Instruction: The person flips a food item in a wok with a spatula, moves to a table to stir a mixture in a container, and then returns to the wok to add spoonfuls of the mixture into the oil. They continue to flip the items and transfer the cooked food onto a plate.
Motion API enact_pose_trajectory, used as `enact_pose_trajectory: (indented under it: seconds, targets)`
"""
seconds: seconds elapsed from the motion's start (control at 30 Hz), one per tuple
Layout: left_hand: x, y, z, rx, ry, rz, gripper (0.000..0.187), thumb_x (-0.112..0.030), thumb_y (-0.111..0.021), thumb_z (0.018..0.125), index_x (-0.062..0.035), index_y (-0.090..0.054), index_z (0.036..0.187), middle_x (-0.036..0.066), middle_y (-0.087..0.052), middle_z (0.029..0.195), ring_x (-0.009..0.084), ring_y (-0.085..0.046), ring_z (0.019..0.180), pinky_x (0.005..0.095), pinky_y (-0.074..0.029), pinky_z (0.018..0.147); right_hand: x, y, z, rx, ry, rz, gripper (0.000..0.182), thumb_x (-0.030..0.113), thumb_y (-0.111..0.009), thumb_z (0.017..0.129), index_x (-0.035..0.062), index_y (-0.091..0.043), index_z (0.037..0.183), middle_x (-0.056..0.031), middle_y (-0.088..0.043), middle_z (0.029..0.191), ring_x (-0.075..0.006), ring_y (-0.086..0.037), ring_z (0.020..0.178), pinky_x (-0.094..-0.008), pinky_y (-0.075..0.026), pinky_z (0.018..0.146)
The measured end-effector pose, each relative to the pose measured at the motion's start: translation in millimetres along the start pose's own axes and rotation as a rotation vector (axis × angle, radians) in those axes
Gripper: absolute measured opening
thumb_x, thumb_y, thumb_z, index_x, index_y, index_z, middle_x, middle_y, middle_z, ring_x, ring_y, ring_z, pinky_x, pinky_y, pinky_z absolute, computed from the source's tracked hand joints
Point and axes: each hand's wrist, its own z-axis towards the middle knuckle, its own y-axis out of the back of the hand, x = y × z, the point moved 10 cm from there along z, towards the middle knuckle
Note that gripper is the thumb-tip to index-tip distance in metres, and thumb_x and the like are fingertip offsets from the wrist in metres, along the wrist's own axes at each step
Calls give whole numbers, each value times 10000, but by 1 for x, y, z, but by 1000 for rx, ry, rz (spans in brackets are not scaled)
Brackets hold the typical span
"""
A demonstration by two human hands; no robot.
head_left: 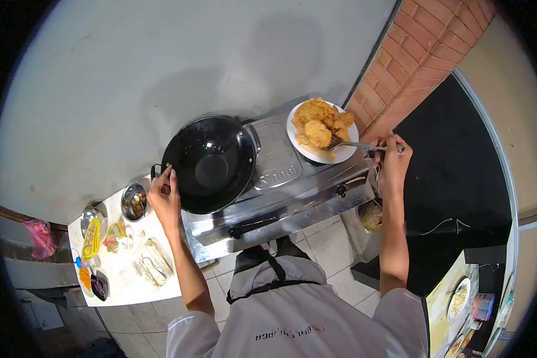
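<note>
Two hands work at opposite ends of the stove [280, 209] from where I stand. The left hand [164, 197] has its fingers drawn together at the left rim of the black wok [212, 170], beside a handle; I cannot tell whether they clamp that handle. The right hand [392, 158] is closed around the handle of a long metal utensil [359, 145], whose head rests among the fried food [317, 119] on a white plate [294, 134].

That plate sits at the stove's right end, its rim close to the brick pillar [394, 65], so there is little room on that side. The wok occupies the left end, with the pale wall [131, 71] near behind it and a steel bowl [128, 200] close by on the white table [113, 286]. Between wok and plate, a strip of embossed stove top shows, giving some sideways space. Along the front edge, bare metal runs past the knobs, and floor tiles [334, 262] show beyond it.
</note>
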Motion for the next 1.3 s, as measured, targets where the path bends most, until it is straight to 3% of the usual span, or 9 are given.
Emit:
enact_pose_trajectory:
  seconds: [0.23, 0.4, 0.43, 0.57, 0.83, 0.9, 1.0, 1.13, 1.3]
  targets:
    - [-39, -28, -23, 82, 14, -110, 221, -106, -657, 866, -26, -687, 1070, -16, -406, 636, 52, -315, 550, 231, -269, 491, -17, 44, 66, -111, 152, -177, 328, 132, -516, 934, -24, -529, 645, -57, -529, 544, -105, -446, 389, -275, -357, 372]
    - [-48, -28, -36, 78, 12, -45, 224, -100, -659, 866, -19, -686, 1072, -24, -384, 638, 45, -295, 549, 231, -247, 487, -21, 37, 79, -207, 411, -561, 356, 129, -523, 919, -103, -582, 656, -161, -520, 487, -184, -491, 425, -389, -378, 471]
    - [-45, -29, -38, 74, 9, -70, 224, -101, -661, 865, -19, -686, 1072, -25, -384, 639, 45, -293, 548, 229, -243, 486, -8, 20, 69, -138, 413, -626, 309, 141, -528, 916, -100, -620, 745, -227, -555, 554, -274, -555, 456, -424, -401, 489]
    - [-47, -24, -45, 70, 21, -55, 228, -106, -665, 863, -17, -684, 1072, -28, -384, 641, 44, -287, 548, 228, -236, 483, -23, -10, 60, -37, 525, -816, 243, 137, -542, 909, -70, -598, 796, -274, -583, 672, -440, -589, 643, -478, -438, 541]
    - [-59, -13, -54, 35, 10, 1, 249, -109, -662, 868, -22, -673, 1101, -36, -363, 640, 36, -277, 549, 222, -227, 485, 0, -29, 34, 45, 798, -758, 235, 82, -573, 894, -38, -527, 697, -244, -551, 628, -416, -557, 564, -446, -415, 508]
    - [-62, -13, -55, 31, 3, 5, 253, -111, -662, 869, -24, -671, 1107, -38, -349, 638, 35, -275, 548, 221, -224, 484, -4, -21, 42, 57, 646, -747, 246, 88, -572, 898, -39, -524, 693, -239, -543, 616, -398, -552, 540, -430, -408, 497]
    - [-65, -15, -57, 26, 4, -8, 218, -114, -660, 871, 3, -678, 1054, -24, -460, 662, 34, -272, 546, 219, -236, 479, -3, -17, 43, 75, 690, -713, 246, 97, -568, 903, -46, -542, 704, -243, -545, 617, -385, -561, 536, -429, -403, 492]
    - [-66, -21, -60, 42, 66, -29, 176, -115, -653, 875, 51, -659, 932, 42, -647, 852, 33, -272, 541, 206, -269, 480, 0, -7, 45, 66, 632, -676, 242, 102, -563, 907, -58, -574, 724, -234, -584, 641, -366, -588, 552, -415, -423, 502]
    - [-70, -21, -62, 47, 21, -1, 186, -120, -652, 876, 64, -649, 902, 61, -678, 924, 33, -275, 539, 195, -280, 485, 8, 26, 52, -69, 536, -537, 290, 122, -533, 930, -75, -600, 728, -166, -646, 638, -234, -622, 542, -358, -456, 521]
